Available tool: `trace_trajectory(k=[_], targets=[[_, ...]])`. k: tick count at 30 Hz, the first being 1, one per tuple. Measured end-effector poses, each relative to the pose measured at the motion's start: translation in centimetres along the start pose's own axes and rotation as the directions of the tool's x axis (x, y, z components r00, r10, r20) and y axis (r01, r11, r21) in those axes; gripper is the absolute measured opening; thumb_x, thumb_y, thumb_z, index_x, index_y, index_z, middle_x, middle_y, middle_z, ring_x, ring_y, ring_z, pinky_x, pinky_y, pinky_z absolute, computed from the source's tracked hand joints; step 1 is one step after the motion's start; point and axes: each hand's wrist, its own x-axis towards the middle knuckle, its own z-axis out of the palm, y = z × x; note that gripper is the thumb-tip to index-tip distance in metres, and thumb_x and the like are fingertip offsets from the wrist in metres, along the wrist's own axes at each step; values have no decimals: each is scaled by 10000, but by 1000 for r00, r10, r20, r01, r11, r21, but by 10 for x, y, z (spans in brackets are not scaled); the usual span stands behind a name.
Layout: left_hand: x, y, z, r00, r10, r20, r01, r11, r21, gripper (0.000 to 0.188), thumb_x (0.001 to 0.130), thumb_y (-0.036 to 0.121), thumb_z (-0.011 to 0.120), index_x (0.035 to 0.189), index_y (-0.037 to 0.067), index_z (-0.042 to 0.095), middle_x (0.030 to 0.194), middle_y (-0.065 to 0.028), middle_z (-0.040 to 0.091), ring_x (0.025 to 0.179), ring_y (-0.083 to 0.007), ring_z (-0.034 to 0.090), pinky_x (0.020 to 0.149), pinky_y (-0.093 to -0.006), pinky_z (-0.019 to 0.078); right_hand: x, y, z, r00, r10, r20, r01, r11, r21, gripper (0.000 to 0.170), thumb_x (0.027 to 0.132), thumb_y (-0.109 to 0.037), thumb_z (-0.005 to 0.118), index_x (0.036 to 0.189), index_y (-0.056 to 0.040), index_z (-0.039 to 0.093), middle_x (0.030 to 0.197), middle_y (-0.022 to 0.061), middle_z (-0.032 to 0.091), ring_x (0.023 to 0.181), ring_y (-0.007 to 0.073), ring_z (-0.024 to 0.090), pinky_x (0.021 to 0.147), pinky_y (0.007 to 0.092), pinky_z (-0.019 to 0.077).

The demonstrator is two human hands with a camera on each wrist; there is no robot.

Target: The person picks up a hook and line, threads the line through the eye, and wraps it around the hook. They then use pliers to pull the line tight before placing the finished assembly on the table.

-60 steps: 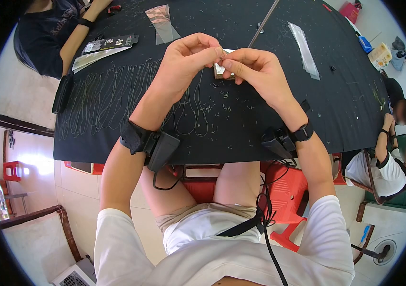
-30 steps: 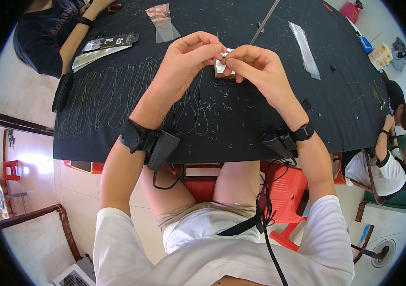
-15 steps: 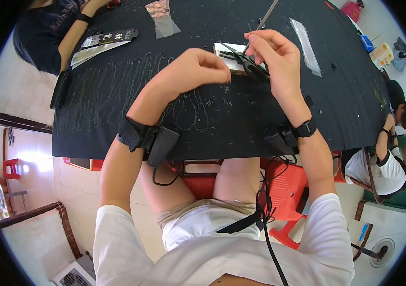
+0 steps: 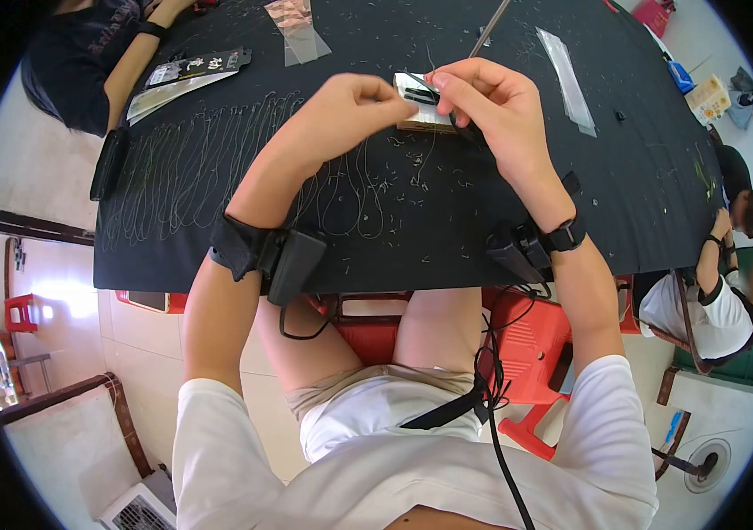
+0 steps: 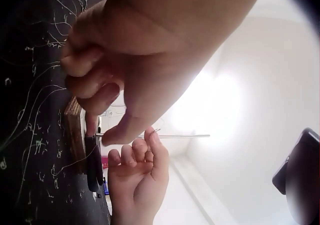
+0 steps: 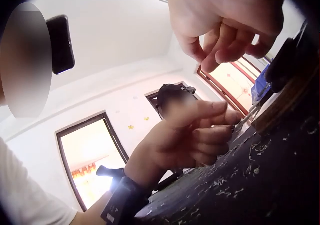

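Note:
In the head view, my left hand [image 4: 354, 119] is over the near left side of a small white-topped block [image 4: 425, 126], thumb and fingertips pinched together. A thin pale line [image 5: 77, 163] runs up to those fingertips in the left wrist view. My right hand [image 4: 500, 110] is right of the block, its thumb and index finger pinching the same kind of thin line, whose end [image 4: 429, 55] sticks up beyond them. Dark-handled scissors [image 5: 93, 167] lie on the block, partly hidden behind my right hand. In the right wrist view both hands [image 6: 192, 140] stand close above the table.
Many looped lines [image 4: 208, 168] cover the left of the black-clothed table [image 4: 571, 203], with clippings near the block. A metal rod [image 4: 493, 26] rises behind it. Plastic sleeves [image 4: 566, 79] and a printed packet [image 4: 191, 75] lie around. Another person's arm [image 4: 133, 66] is at left.
Both hands were together over the block. They parted, the left backing toward me, the right moving up and right, and the scissors came into view. Now they are closer again over the block.

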Motion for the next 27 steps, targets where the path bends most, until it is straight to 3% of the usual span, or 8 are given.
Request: trace_trajectory(k=[2, 3, 9, 15, 27], targets=[[-2, 11, -2, 990, 7, -143, -51, 951, -306, 237, 829, 233, 578, 933, 26, 625, 610, 72, 436, 501, -12, 320, 439, -175, 225, -1, -1, 2, 999, 20, 26, -20, 1000, -4, 131, 827, -149, 616, 892, -42, 654, 722, 3, 631, 641, 25, 566, 513, 140, 392], [-2, 9, -2, 990, 29, -138, -83, 910, -407, 258, 833, 252, 585, 980, 42, 612, 588, 95, 387, 487, 11, 257, 422, -172, 160, -1, -2, 3, 999, 20, 35, -20, 1000, -10, 134, 827, -154, 620, 888, -40, 653, 719, 4, 629, 639, 29, 566, 517, 145, 398], [-2, 9, -4, 966, 171, -191, -230, 908, -350, 246, 813, 246, 620, 949, 43, 637, 622, 73, 485, 493, 14, 310, 429, -160, 183, -2, -5, 6, 996, 49, 69, -48, 999, -14, 149, 824, -169, 631, 879, -32, 650, 718, 10, 624, 638, 43, 572, 548, 163, 428], [-3, 8, -5, 966, 167, -197, -229, 908, -352, 224, 790, 222, 650, 924, 42, 651, 685, 51, 558, 518, 13, 348, 439, -155, 201, -2, -6, 7, 995, 67, 71, -65, 997, -31, 147, 827, -162, 626, 882, -28, 649, 715, 11, 623, 632, 47, 571, 559, 167, 437], [-3, 8, -4, 966, 147, -212, -221, 896, -385, 232, 786, 225, 653, 921, 36, 657, 697, 43, 557, 536, 8, 363, 457, -150, 224, -3, -3, 7, 999, 21, 39, -18, 998, -66, 139, 814, -134, 633, 899, -25, 646, 740, 28, 640, 654, 63, 601, 600, 174, 469]])
